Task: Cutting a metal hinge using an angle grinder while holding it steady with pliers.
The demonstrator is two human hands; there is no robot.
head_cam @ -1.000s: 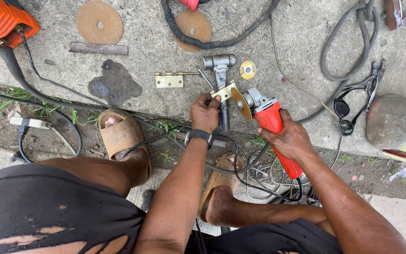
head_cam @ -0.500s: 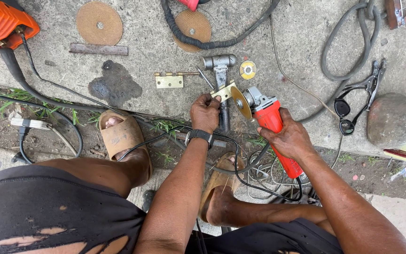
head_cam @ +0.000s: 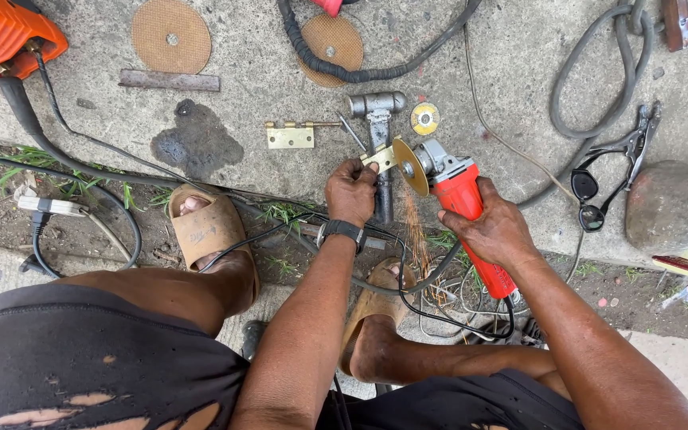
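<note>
Sparking red angle grinder [head_cam: 463, 211] (disc on brass hinge [head_cam: 380, 157]).

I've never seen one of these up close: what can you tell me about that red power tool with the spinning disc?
The red-bodied angle grinder has a grey metal head and a thin yellowish disc. The right hand grips its body. It lies tilted, disc toward the small brass-coloured metal piece pinched by the left hand. Sparks fall below the disc.

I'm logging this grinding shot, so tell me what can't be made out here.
Head view:
- Brass piece: mostly hidden by the left hand.
- Red grinder: its handle is covered by the right hand.
- Orange machine: cut off by the top-left edge.
- Stone: what sits behind it is cut off by the right edge.
</note>
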